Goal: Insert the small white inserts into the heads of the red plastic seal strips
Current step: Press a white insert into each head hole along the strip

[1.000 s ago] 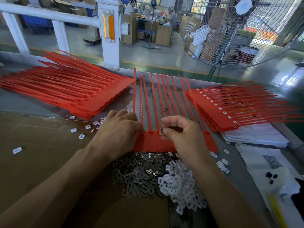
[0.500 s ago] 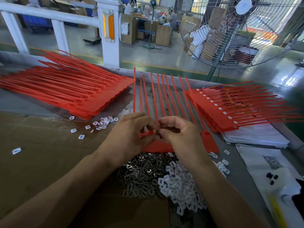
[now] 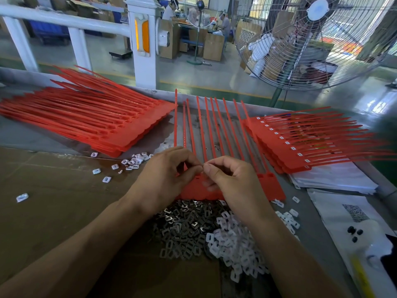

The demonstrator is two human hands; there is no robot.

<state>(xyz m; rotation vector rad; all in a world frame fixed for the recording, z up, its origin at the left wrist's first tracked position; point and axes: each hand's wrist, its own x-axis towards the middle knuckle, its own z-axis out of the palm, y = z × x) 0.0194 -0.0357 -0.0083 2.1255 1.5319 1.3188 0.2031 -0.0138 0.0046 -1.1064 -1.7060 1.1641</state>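
Note:
A joined row of red seal strips (image 3: pixel 272 187) lies in front of me, its tails pointing away. Above the heads of this row my left hand (image 3: pixel 163 179) and my right hand (image 3: pixel 234 181) meet fingertip to fingertip. Thumb and forefinger of each hand pinch at the same spot; the small piece between them is hidden by the fingertips. The lower fingers of my right hand rest on the red heads. A heap of white inserts (image 3: pixel 236 244) lies just below my right wrist.
Dark metal clips (image 3: pixel 182 229) are heaped beside the white ones. One stack of red strips (image 3: pixel 96 123) lies at the left and a stack with white inserts in its heads (image 3: pixel 311 143) at the right. Loose inserts (image 3: pixel 133 162) are scattered left of my hands. White bags (image 3: pixel 335 181) lie right; a big fan (image 3: pixel 311 39) stands behind.
My left hand has lifted off the strip heads and moved right to meet my right hand, which has risen slightly; their fingertips now pinch together.

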